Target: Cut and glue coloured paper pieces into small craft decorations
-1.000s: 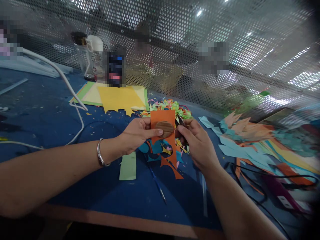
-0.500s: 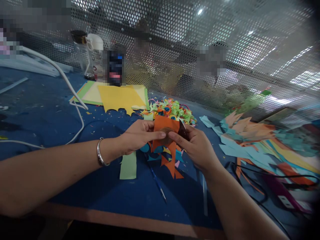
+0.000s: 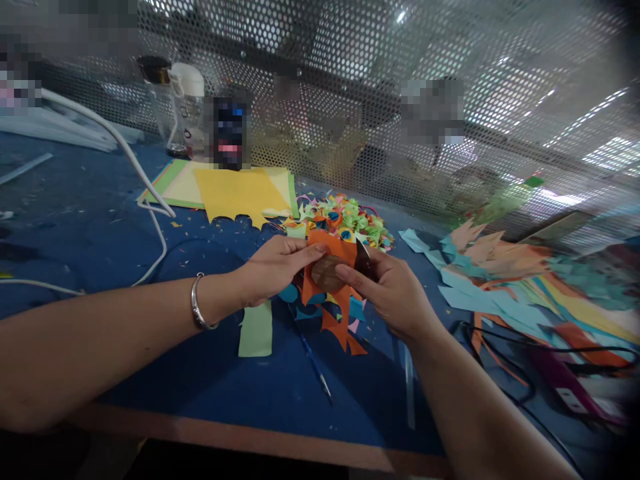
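Observation:
In front of me, a piece of orange paper point(image 3: 319, 241) with cut-out curved edges is held up by both hands. My left hand point(image 3: 273, 268) pinches its left side, thumb on top. Lying flat against the paper is a round wooden disc point(image 3: 327, 275), and the thumb of my right hand point(image 3: 395, 287) presses on its right edge. Scissors point(image 3: 363, 253) are also tucked in my right hand, with a pointed metal blade sticking up; their handles are mostly hidden by the fingers. Orange and blue paper scraps point(image 3: 337, 328) lie below the hands.
A pile of small colourful paper pieces point(image 3: 353, 220) lies behind the hands. Around are stacked paper sheets point(image 3: 240, 190), a light green strip point(image 3: 257, 333), a blue pen point(image 3: 316, 365), bottles point(image 3: 190, 113), a white cable point(image 3: 115, 137), paper strips point(image 3: 475, 300) and a purple power strip point(image 3: 565, 383).
My left thumb has slid up and left off the wooden disc, so more of the disc shows. The right hand still holds the scissors and the disc's edge.

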`<state>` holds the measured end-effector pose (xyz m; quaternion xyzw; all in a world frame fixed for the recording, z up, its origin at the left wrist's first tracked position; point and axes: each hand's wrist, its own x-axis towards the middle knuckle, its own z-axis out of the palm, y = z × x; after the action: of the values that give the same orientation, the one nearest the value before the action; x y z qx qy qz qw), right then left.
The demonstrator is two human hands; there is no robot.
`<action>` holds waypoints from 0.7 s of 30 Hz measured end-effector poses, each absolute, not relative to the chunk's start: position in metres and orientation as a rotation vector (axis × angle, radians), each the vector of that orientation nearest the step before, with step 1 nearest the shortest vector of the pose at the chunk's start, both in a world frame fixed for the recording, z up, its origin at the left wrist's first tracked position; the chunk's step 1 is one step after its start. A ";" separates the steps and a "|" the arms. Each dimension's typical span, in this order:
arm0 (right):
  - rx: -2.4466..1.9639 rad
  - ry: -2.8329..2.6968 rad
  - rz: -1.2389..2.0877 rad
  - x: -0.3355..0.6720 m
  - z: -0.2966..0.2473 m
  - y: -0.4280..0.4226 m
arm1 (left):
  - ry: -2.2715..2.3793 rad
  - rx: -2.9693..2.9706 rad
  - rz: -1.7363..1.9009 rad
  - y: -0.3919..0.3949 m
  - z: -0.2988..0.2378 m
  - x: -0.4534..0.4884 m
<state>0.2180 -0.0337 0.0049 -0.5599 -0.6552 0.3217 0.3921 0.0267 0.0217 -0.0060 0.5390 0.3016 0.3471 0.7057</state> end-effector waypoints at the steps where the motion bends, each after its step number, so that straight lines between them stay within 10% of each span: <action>1: -1.421 -1.664 0.813 0.218 0.005 -0.034 | 0.676 1.197 0.771 0.022 -0.006 0.027; 21: -1.415 -1.646 0.854 0.216 0.007 -0.034 | 0.636 1.099 0.778 0.020 -0.003 0.027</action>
<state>0.2165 -0.0342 0.0072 -0.5577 -0.6487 0.3366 0.3935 0.0269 0.0200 -0.0033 0.5000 0.2894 0.3538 0.7355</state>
